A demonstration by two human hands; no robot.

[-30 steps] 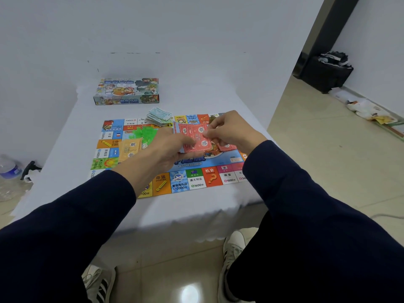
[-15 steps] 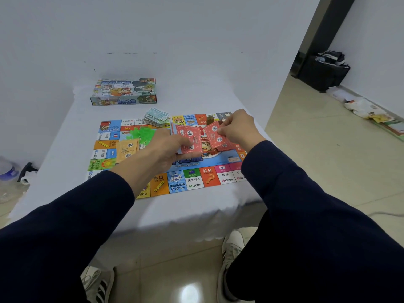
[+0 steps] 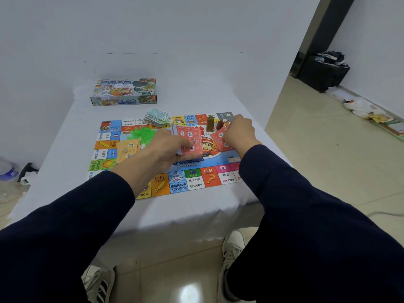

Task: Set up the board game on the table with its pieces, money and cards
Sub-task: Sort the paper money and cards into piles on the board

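Game board lies flat on the white-clothed table, near its front edge. Colourful square spaces round the rim w/ prices (1600, 2000, 1000), an orange "?" space, a blue centre w/ a cartoon kid in a red cap.

Red cards: left hand pinches a fanned stack of red cards over the board's middle, thumb on top. Right hand grips a separate red card, tilted, just beside the stack on the right.

Orange cards sit on the board's left part, w/ green plastic pieces just behind them. Pile of pale blue-green money loosely heaped at the far edge. A brown pawn stands upright behind the red cards; a darker piece next to it, partly hidden by the right hand.

Game box lies farther back on the table, well apart from the board. Both sleeves dark navy.
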